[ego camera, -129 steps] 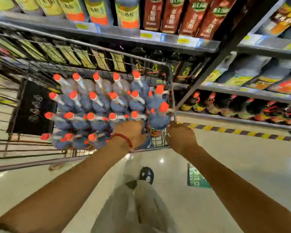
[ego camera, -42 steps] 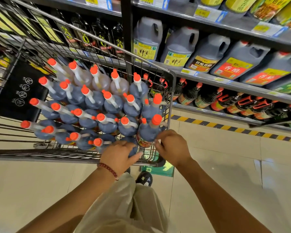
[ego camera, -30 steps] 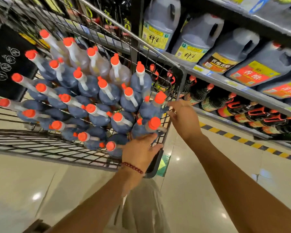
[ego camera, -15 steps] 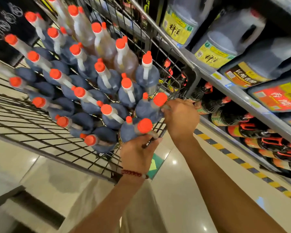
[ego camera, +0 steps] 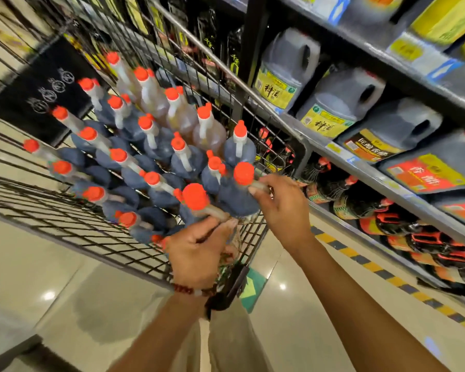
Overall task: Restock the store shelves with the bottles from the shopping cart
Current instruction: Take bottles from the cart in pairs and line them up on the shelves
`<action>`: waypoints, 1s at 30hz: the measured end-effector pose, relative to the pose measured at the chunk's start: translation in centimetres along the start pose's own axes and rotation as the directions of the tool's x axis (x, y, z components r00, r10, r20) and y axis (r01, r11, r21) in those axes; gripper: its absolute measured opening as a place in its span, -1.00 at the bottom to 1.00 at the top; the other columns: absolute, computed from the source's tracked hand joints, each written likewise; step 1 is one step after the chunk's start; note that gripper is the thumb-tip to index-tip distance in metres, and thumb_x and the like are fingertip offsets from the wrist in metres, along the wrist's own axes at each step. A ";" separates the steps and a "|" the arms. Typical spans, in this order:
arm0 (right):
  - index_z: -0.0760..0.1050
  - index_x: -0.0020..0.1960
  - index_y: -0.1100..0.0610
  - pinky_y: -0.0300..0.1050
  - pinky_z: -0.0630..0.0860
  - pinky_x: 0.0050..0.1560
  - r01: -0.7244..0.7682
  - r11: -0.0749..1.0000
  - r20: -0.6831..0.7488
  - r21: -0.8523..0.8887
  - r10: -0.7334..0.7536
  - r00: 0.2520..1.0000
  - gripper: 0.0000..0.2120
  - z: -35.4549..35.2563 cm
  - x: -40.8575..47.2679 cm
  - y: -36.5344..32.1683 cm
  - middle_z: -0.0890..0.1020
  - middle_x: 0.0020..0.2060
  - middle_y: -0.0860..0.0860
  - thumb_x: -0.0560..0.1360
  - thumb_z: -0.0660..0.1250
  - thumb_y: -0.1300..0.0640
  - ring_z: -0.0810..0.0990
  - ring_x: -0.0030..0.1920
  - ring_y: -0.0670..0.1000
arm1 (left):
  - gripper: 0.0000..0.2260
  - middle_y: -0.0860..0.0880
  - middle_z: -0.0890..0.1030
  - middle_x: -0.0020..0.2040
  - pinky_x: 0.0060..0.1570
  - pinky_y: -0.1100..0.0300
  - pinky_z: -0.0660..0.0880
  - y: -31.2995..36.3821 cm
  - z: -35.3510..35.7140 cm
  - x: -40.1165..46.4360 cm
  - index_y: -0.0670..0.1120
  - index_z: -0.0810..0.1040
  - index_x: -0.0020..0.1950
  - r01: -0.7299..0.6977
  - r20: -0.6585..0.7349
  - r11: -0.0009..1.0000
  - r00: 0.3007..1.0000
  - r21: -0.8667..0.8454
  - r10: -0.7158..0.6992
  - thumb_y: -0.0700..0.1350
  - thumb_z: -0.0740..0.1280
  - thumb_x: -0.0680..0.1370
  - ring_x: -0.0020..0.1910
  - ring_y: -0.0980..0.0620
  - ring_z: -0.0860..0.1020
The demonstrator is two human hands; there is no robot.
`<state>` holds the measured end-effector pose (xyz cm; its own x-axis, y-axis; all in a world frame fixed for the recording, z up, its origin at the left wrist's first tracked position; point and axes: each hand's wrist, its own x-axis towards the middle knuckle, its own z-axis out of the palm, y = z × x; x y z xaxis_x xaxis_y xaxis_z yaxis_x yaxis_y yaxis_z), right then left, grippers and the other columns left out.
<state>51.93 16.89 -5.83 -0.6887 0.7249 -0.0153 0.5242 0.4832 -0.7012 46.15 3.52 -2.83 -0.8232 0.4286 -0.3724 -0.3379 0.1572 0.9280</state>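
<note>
I am gripping two bottles at the near right corner of the shopping cart (ego camera: 73, 224). My left hand (ego camera: 199, 251) is curling its fingers round the neck of the nearest bottle (ego camera: 196, 205), just under its orange cap. My right hand (ego camera: 282, 205) is pinching the neck of the next bottle (ego camera: 236, 194) beside it. Both are standing among the other bottles (ego camera: 151, 146), with the shelves (ego camera: 387, 178) just beside the cart's right edge.

The shopping cart (ego camera: 65, 218) holds about twenty bottles (ego camera: 183, 162) with orange caps. Four big grey jugs (ego camera: 341, 100) sit on the shelves (ego camera: 365, 170). Two hands show, left hand (ego camera: 199, 253) and right hand (ego camera: 285, 205).
</note>
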 end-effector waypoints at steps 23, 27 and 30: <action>0.27 -0.33 0.30 -0.09 0.22 -0.31 0.112 0.985 -0.865 0.128 0.055 0.499 -0.60 -27.0 -11.2 -21.0 0.27 -0.42 0.07 0.50 0.26 0.02 0.27 -0.37 -0.04 | -0.66 0.07 0.51 -0.65 -0.58 0.38 0.42 28.8 1.7 -6.6 0.07 0.59 -0.48 -0.512 0.544 0.808 0.606 -0.293 0.581 -0.29 0.45 0.41 -0.65 0.18 0.47; 0.29 -0.35 0.29 -0.05 0.22 -0.31 0.133 0.986 -0.921 0.105 0.046 0.386 -0.58 -31.6 -16.3 -21.1 0.29 -0.41 0.07 0.43 0.24 -0.06 0.29 -0.34 -0.02 | -0.92 0.11 0.49 -0.67 -0.58 0.41 0.40 30.3 4.8 -12.1 -0.26 0.66 -0.14 -0.555 0.570 0.757 0.518 -0.344 0.638 -0.26 0.45 0.41 -0.66 0.22 0.47; 0.35 -0.34 0.26 -0.06 0.25 -0.30 0.138 0.985 -0.943 0.107 0.057 0.327 -0.66 -34.7 -20.6 -20.1 0.35 -0.41 0.08 0.45 0.25 0.02 0.33 -0.34 0.00 | -0.80 0.10 0.50 -0.67 -0.56 0.38 0.43 29.7 7.9 -16.0 -0.33 0.65 -0.05 -0.574 0.587 0.732 0.468 -0.366 0.660 -0.21 0.46 0.41 -0.65 0.22 0.47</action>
<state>72.97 9.33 33.30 0.2771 0.7278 0.6274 0.3673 0.5231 -0.7691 52.93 8.39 30.77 -0.3408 0.8268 0.4475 0.0579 -0.4567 0.8877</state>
